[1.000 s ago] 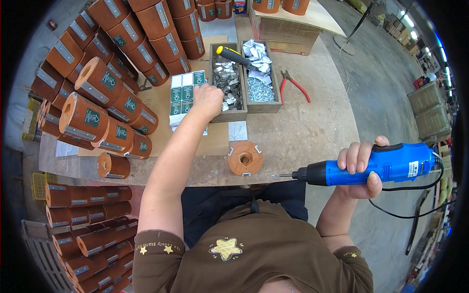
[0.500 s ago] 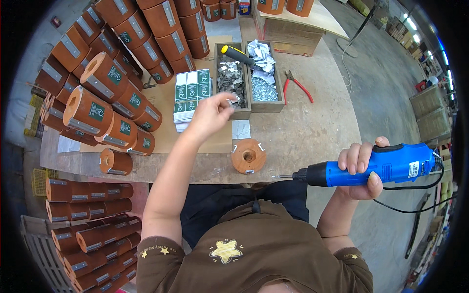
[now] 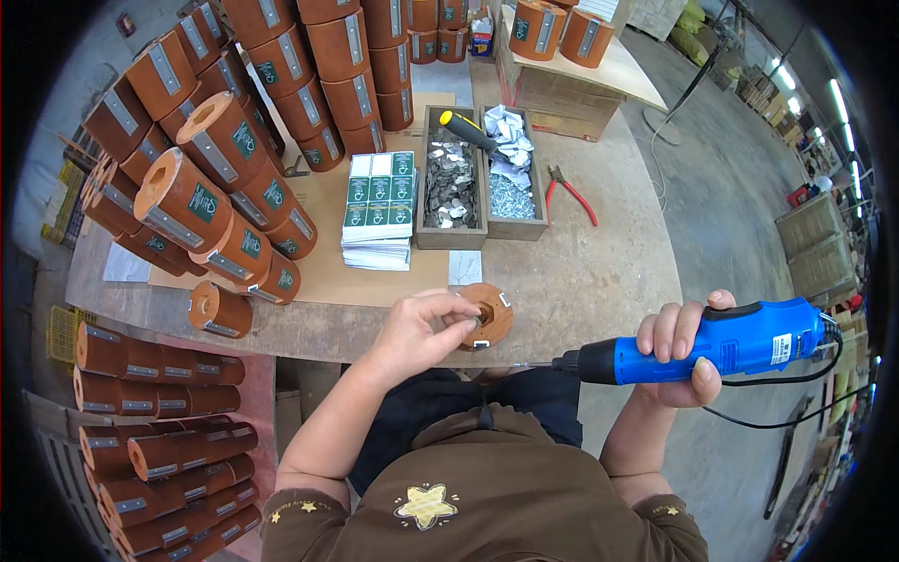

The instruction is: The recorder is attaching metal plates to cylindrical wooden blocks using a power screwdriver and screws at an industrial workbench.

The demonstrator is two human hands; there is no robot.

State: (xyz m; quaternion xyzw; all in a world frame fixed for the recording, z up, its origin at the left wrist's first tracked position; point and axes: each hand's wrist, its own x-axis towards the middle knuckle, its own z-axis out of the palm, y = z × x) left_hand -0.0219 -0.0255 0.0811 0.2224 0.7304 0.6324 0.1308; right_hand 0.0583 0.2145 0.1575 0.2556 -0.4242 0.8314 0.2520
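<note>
A round reddish-brown wooden block (image 3: 499, 323) stands on the table in front of me, with a hole in its top and small metal clips at its rim. My left hand (image 3: 426, 328) is over the block's left side, thumb and fingers pinched together at the hole. Whatever they hold is too small to make out. My right hand (image 3: 682, 342) is wrapped round a blue electric screwdriver (image 3: 749, 339), held level past the table's front edge. Its thin bit points left, below the block and apart from it.
Two wooden trays stand behind the block, one with flat metal pieces (image 3: 451, 183), the other with small screws (image 3: 512, 199) and crumpled paper. Nearby are stacked green-and-white labels (image 3: 377, 211) and red-handled pliers (image 3: 573, 199). Stacked wooden cylinders (image 3: 183, 201) crowd the left.
My left hand has come from the tray of metal pieces down to the block, its fingers pinched. The screwdriver stays in my right hand, almost unmoved. The whole view has shifted slightly.
</note>
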